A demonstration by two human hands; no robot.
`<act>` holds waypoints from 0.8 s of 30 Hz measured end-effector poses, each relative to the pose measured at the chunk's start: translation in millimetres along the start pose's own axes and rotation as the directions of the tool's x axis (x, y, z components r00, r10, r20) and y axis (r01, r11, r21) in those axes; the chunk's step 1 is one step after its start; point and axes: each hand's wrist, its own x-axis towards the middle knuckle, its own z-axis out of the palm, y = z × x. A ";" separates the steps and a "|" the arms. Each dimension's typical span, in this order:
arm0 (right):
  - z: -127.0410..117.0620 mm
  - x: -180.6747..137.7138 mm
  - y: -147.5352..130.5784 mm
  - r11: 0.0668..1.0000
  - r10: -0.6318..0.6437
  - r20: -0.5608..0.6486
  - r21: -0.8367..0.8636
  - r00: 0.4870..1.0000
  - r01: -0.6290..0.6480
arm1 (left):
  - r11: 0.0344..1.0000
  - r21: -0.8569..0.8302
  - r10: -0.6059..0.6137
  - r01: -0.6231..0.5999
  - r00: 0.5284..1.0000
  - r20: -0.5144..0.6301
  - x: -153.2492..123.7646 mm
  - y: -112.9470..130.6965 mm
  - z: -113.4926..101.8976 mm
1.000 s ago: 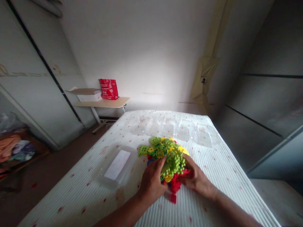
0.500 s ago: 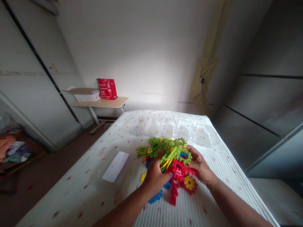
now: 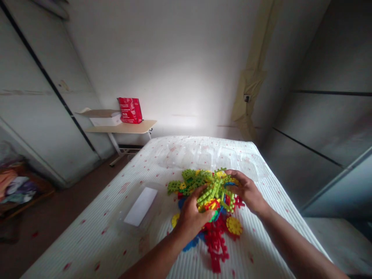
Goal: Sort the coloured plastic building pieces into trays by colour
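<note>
A heap of interlocking plastic pieces (image 3: 203, 186) in green, yellow, red and blue lies on the white spotted mattress (image 3: 255, 240). My left hand (image 3: 190, 217) is curled round the near left of a green and yellow clump of pieces. My right hand (image 3: 247, 190) grips the same clump from the right, fingers bent over its top. Red pieces (image 3: 216, 242), a yellow gear-shaped piece (image 3: 234, 225) and a blue piece (image 3: 190, 244) lie loose on the mattress under and in front of my hands.
A clear plastic lid with a white label (image 3: 139, 203) rests left of the heap. Clear plastic tubs (image 3: 203, 155) stand in a row behind it. Beyond the bed, a small wooden side table (image 3: 124, 128) carries a red bag (image 3: 130, 110) and a cardboard box (image 3: 101, 116).
Both hands have lifted and shifted the green clump away from me. Red, yellow and blue pieces that lay under it are now uncovered on the mattress.
</note>
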 end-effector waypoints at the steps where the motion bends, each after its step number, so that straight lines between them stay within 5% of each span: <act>1: 0.4 0.4 -0.5 0.999 0.001 0.003 -0.041 1.000 -0.001 | 0.999 0.033 0.003 -0.003 1.000 -0.016 -1.6 -1.4 2.0; 8: 17.9 3.3 -9.9 0.959 -0.125 0.063 -0.248 0.990 0.137 | 0.973 0.200 0.122 -0.114 0.992 -0.029 -14.3 6.3 2.3; 15: 30.2 6.8 -25.6 0.913 -0.158 0.303 -0.319 0.940 0.256 | 0.912 0.379 0.225 -0.154 0.962 -0.152 -19.2 -6.8 -19.8; 20: 3.7 9.9 -5.7 0.645 -0.031 0.120 -0.756 0.992 0.111 | 0.795 0.606 0.171 -0.018 0.966 -0.195 -12.0 -31.0 -32.4; 24: -8.6 10.9 24.8 0.435 0.113 0.036 -0.900 0.993 -0.017 | 0.652 0.755 0.079 0.077 0.983 -0.168 -8.2 -29.2 -29.8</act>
